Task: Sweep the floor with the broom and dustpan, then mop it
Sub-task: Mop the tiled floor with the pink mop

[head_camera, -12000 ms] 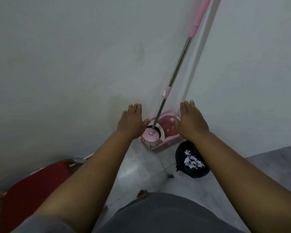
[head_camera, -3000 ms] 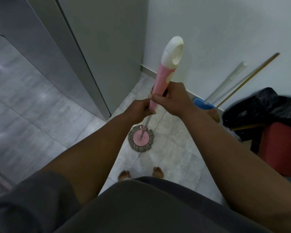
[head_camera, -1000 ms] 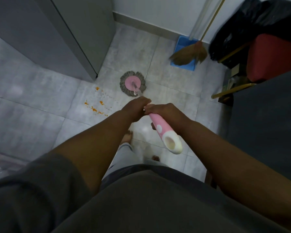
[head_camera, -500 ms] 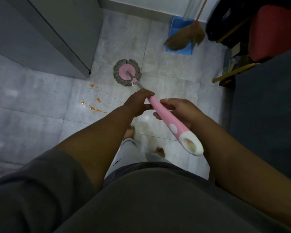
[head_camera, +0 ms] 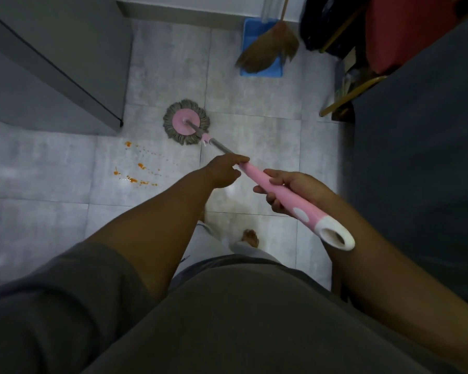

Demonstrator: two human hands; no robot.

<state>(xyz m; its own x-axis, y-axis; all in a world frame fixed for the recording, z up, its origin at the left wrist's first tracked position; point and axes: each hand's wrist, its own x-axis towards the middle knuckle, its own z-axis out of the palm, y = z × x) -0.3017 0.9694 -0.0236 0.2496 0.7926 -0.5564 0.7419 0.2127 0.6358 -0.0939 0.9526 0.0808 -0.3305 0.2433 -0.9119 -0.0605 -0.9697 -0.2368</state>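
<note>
1. The left hand [head_camera: 223, 170] curls round the long pink-handled mop [head_camera: 256, 175] where the metal shaft meets the grip.
2. The right hand [head_camera: 295, 188] grips its handle nearer the white end.
3. The round grey-fringed head [head_camera: 186, 122] rests on the grey tiled floor [head_camera: 254, 125], beside orange spatters [head_camera: 135, 171].
4. A brown straw broom [head_camera: 268, 54] overlaps a blue plastic dustpan [head_camera: 250, 31].

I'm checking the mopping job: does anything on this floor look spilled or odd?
Yes: orange spots lie scattered on the grey floor tile, just left of the mop head, which rests beside them, not on them.
</note>
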